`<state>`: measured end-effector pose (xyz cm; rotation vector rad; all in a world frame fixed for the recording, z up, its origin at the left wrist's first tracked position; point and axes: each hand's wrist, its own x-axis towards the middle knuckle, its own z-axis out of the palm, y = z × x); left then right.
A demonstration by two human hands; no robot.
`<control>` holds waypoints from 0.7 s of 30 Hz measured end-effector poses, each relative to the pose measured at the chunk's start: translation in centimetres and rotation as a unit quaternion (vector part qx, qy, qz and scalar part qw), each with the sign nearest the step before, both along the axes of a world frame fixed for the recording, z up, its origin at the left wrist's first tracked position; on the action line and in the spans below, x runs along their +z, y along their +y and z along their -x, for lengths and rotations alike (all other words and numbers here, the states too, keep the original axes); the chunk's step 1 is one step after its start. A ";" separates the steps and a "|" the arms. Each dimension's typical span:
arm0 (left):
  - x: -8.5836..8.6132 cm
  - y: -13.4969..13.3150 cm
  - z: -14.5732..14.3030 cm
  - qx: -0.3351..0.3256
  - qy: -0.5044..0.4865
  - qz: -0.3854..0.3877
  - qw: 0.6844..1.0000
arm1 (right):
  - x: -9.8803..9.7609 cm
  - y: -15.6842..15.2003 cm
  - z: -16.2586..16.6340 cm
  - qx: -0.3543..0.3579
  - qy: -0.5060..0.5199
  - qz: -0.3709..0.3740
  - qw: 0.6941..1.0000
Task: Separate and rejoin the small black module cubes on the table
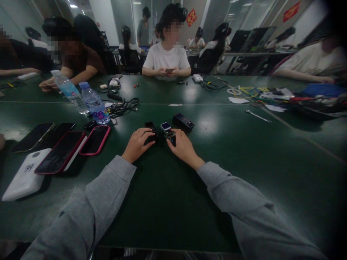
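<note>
My left hand (138, 143) is closed on the side of a small black casing (150, 127), thumb and fingers around its near end. My right hand (184, 146) grips a small circuit board (170, 135) that has a little screen (165, 126) at its far end. The two pieces are a short gap apart on the green table (168, 202). Just beyond my right hand lies a black box-shaped device (183, 122), which neither hand touches. My fingers hide part of both held pieces.
On the left lie several phones (61, 151) and a white power bank (27, 175). Two water bottles (93, 104) stand behind them, near black cables (124, 106). A wrench (258, 116) and a heap of wires (260, 92) are on the right. A person (166, 57) sits opposite.
</note>
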<state>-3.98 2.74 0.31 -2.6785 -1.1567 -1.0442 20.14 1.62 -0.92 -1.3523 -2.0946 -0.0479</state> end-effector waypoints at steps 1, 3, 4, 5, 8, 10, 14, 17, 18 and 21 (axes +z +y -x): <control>0.0 0.0 0.0 0.004 0.002 -0.004 1.000 | 0.0 -0.1 0.0 0.001 0.001 0.002 1.000; 0.1 -0.1 0.0 0.009 0.005 -0.010 1.000 | 0.1 -0.1 0.0 0.005 0.001 0.003 1.000; 0.1 -0.1 0.0 0.010 0.005 -0.013 1.000 | 0.2 -0.1 0.0 0.007 0.001 0.002 1.000; 0.1 -0.1 0.0 0.011 0.006 -0.016 1.000 | 0.2 -0.1 0.0 0.010 0.000 0.002 1.000; 0.1 -0.1 0.1 0.016 0.007 -0.026 1.000 | 0.2 -0.1 0.0 0.016 -0.002 0.004 1.000; 0.1 -0.1 0.1 0.015 0.013 -0.033 0.999 | 0.2 -0.1 0.0 0.023 -0.002 0.006 1.000; 0.1 -0.3 0.1 0.009 0.040 -0.044 0.998 | 0.3 -0.2 0.1 0.037 -0.001 0.008 0.999; 0.2 -0.4 0.0 0.009 0.044 -0.047 0.998 | 0.4 -0.3 0.1 0.041 0.004 0.010 0.999; 0.2 -0.4 0.0 0.010 0.043 -0.047 0.998 | 0.4 -0.3 0.1 0.042 0.005 0.010 0.999; 0.2 -0.4 0.0 0.012 0.038 -0.041 0.998 | 0.5 -0.3 0.2 0.040 0.005 0.014 0.999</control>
